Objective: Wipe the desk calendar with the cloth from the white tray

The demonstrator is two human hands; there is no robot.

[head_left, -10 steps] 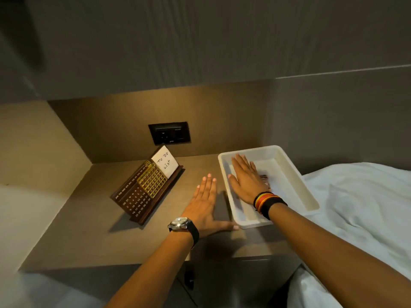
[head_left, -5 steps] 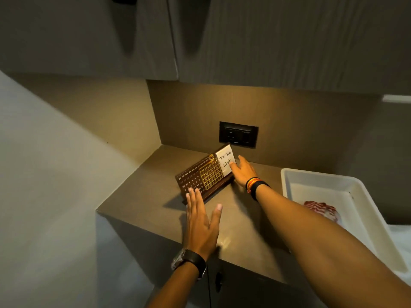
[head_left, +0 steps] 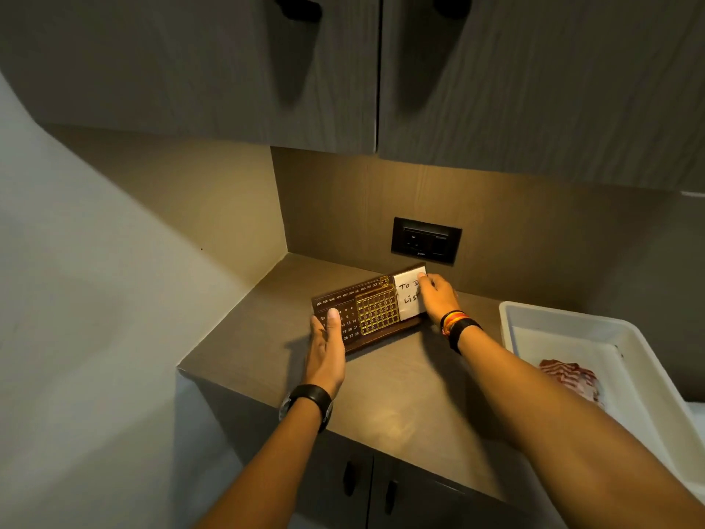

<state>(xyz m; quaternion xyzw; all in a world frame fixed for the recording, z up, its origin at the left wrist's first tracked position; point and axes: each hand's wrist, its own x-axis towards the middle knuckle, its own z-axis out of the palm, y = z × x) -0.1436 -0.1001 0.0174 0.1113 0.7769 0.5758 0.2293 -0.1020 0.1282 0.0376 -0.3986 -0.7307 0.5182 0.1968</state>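
Note:
The dark wooden desk calendar [head_left: 372,313] with a gold date grid and a white "To Do List" note stands on the brown counter [head_left: 389,391], near the back. My left hand [head_left: 328,347] grips its left end, thumb on the front. My right hand [head_left: 437,299] grips its right end over the note. A red-and-white striped cloth [head_left: 570,378] lies in the white tray [head_left: 553,318] at the right, with neither hand touching it.
A black wall socket [head_left: 425,240] sits on the back wall above the calendar. Grey cupboard doors [head_left: 267,70] hang overhead. Below the counter edge are more cabinet doors [head_left: 354,486] with dark handles. A pale wall closes the left side.
My right hand left the tray and went to the calendar's right end. My left hand slid forward from the counter onto the calendar's left end. The view turned left; the cloth now lies uncovered.

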